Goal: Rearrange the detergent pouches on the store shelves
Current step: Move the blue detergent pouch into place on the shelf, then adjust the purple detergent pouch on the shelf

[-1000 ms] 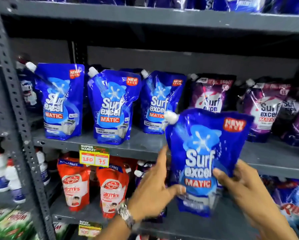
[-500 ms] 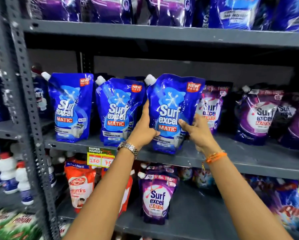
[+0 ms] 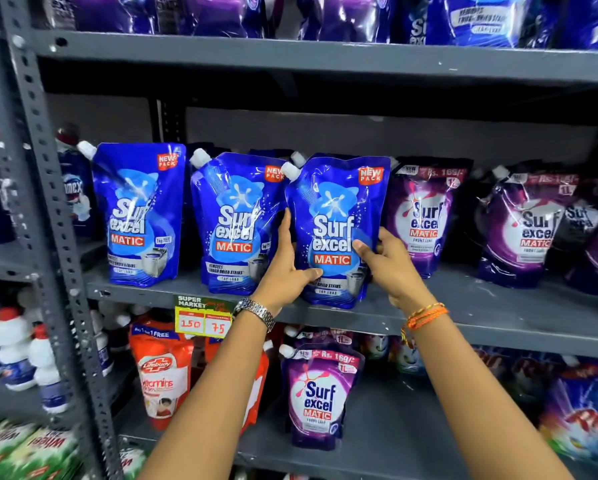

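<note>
A blue Surf Excel Matic pouch [image 3: 335,216] stands upright on the grey middle shelf [image 3: 498,306], third in a row of blue pouches. My left hand [image 3: 283,268] grips its lower left edge and my right hand [image 3: 387,265] grips its lower right edge. Two more blue pouches [image 3: 138,213] [image 3: 235,223] stand to its left. Purple Surf Excel pouches [image 3: 425,216] [image 3: 529,226] stand to its right on the same shelf.
A yellow price tag [image 3: 204,318] hangs on the shelf edge. Below are orange Lifebuoy pouches [image 3: 162,372], a purple pouch [image 3: 320,393] and white bottles [image 3: 13,348]. A perforated upright post [image 3: 44,202] bounds the left. The top shelf holds more pouches [image 3: 481,19].
Both hands lifted the blue pouch from in front of the lower shelf up onto the middle shelf and set it upright beside the other blue ones. The view has drawn closer.
</note>
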The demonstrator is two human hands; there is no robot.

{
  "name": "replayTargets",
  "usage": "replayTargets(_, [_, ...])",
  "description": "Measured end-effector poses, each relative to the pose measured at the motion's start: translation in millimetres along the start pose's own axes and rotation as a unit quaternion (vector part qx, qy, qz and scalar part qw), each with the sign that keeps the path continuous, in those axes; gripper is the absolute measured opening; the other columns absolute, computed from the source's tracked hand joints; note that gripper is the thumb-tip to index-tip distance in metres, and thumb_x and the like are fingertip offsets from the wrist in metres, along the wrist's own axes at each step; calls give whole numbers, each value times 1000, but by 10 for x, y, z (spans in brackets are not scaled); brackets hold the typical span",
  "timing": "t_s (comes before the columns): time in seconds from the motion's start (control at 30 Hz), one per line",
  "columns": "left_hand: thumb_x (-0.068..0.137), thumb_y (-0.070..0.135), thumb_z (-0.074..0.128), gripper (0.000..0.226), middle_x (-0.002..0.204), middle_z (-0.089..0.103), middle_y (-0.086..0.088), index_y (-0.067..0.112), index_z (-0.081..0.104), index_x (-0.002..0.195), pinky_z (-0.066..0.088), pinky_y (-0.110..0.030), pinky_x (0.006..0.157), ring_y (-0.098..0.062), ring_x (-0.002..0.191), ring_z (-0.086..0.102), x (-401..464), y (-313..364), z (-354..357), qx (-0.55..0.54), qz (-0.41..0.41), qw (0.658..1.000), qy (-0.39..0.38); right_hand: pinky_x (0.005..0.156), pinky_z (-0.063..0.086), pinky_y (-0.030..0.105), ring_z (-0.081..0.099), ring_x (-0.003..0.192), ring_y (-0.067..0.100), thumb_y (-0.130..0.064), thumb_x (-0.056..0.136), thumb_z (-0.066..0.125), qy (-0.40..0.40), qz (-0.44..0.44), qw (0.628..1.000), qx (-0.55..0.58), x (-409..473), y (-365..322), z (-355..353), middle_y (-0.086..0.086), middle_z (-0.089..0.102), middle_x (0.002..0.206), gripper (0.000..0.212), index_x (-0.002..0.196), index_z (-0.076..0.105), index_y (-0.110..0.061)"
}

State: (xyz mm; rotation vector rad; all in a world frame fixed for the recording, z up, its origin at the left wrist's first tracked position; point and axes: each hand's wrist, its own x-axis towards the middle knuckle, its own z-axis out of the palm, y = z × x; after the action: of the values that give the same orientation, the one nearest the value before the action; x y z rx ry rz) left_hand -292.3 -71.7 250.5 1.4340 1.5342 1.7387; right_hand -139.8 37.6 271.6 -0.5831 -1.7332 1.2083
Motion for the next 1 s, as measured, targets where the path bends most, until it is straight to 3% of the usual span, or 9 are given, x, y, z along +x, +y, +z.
replayTargets(0.17, [85, -3, 70, 109, 152, 40, 1, 48, 3, 153, 49, -41, 107, -14, 137, 47, -164, 4, 26, 33, 9, 998, 43, 84, 60, 37, 68, 111, 22, -27, 97, 60, 2, 38, 998, -52, -90, 21, -65, 7, 68, 127, 35, 128, 50, -16])
replayTargets(0.27, [80, 0, 76, 88, 140, 55, -1, 29, 32, 150, 47, -28, 108, -11, 127, 56, -488, -109, 82, 50, 37, 989, 137, 90, 51, 27, 61, 114, 15, -30, 96, 62, 44, -6, 989, -140, -424, 111, -159, -1, 60, 127, 46, 138, 46, -20])
replayTargets(0.37, [76, -5, 77, 66, 122, 67, 2, 21, 54, 132, 51, -19, 100, -7, 116, 65, -913, -419, 137, 47, 64, 983, 166, 84, 49, 12, 61, 113, 8, -24, 96, 61, 98, -76, 982, -139, -963, 280, -186, -8, 62, 128, 38, 132, 51, -23])
replayTargets(0.47, [75, -9, 77, 59, 107, 72, 5, 35, 62, 111, 55, -22, 93, -13, 105, 71, -1319, -912, 215, 43, 34, 986, 157, 79, 55, 24, 65, 103, 8, -17, 98, 58, 170, -112, 976, -73, -1489, 585, -104, -9, 70, 113, 22, 114, 60, -32])
replayTargets(0.57, [73, -13, 75, 57, 101, 73, 3, 35, 64, 101, 58, -26, 91, -13, 100, 72, -1601, -1458, 286, 58, -28, 988, 143, 70, 57, 37, 66, 87, 10, -16, 98, 58, 215, -57, 974, -41, -1762, 1065, -19, -7, 73, 102, 20, 104, 62, -34])
replayTargets(0.67, [67, -12, 79, 68, 110, 69, 5, 36, 57, 108, 54, -19, 95, -5, 106, 67, -1735, -2008, 328, 89, -108, 983, 120, 79, 59, 39, 66, 92, 20, -19, 96, 62, 179, 50, 981, -50, -1804, 1616, 1, -7, 70, 101, 16, 108, 60, -29])
replayTargets(0.77, [61, -4, 87, 83, 135, 57, -6, 26, 48, 129, 46, -21, 105, -18, 127, 57, -1714, -2462, 389, 118, -185, 971, 90, 81, 53, 20, 62, 106, 27, -12, 89, 71, 110, 171, 976, -79, -1741, 2165, 22, -3, 62, 112, 37, 118, 52, -26])
replayTargets(0.9, [59, -1, 89, 103, 144, 42, -1, 2, 34, 146, 37, -31, 114, -11, 133, 40, -1502, -2654, 496, 165, -200, 965, 25, 99, 49, 37, 50, 125, 22, -13, 79, 82, 14, 250, 963, -99, -1591, 2656, 113, -2, 48, 132, 72, 136, 39, -19])
replayTargets(1.0, [62, 7, 91, 101, 138, 51, -10, 3, 32, 143, 44, -33, 104, -16, 123, 48, -1413, -2755, 566, 180, -221, 958, -18, 109, 46, 45, 52, 126, 16, -15, 78, 82, -37, 232, 969, -82, -1486, 2855, 169, -5, 54, 131, 66, 127, 40, -27])
